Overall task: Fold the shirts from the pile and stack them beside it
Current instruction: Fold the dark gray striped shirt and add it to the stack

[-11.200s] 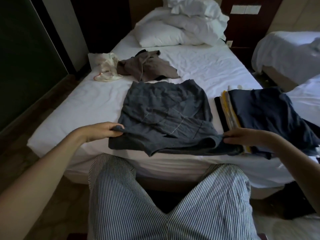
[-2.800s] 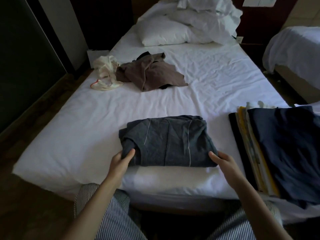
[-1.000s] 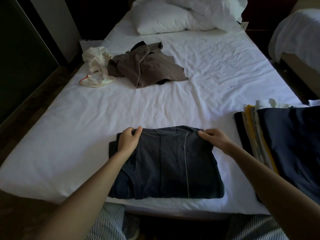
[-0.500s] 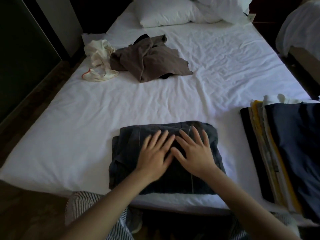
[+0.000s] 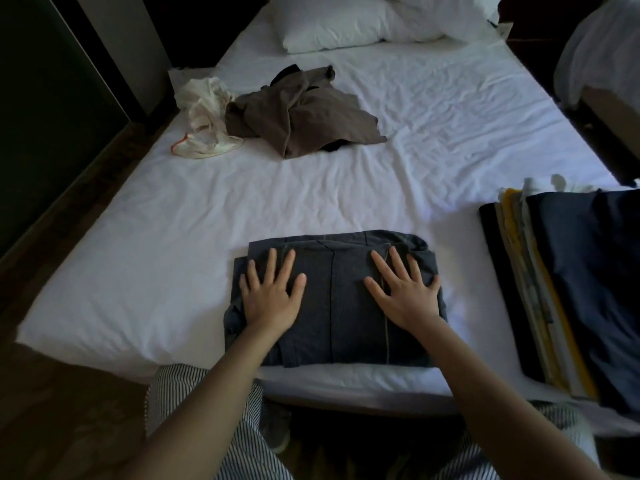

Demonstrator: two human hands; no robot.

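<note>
Presently, the folded grey shirt (image 5: 334, 306) lies at the near edge of the bed (image 5: 156, 265). The left hand (image 5: 270, 299) and right hand (image 5: 405, 299) rest flat upon it, fingers spread, gripping nothing.

Assessment: light, soft, limp cloth. The layers will likely slump or unfold if lifted by one edge.

Recommended hold: slide both hands under the left and right sides, supporting the whole fold.

The stack (image 5: 571, 289) sits near, to the right. The pile (image 5: 301, 116) of unfolded shirts lies well apart, further up the bed.
</note>
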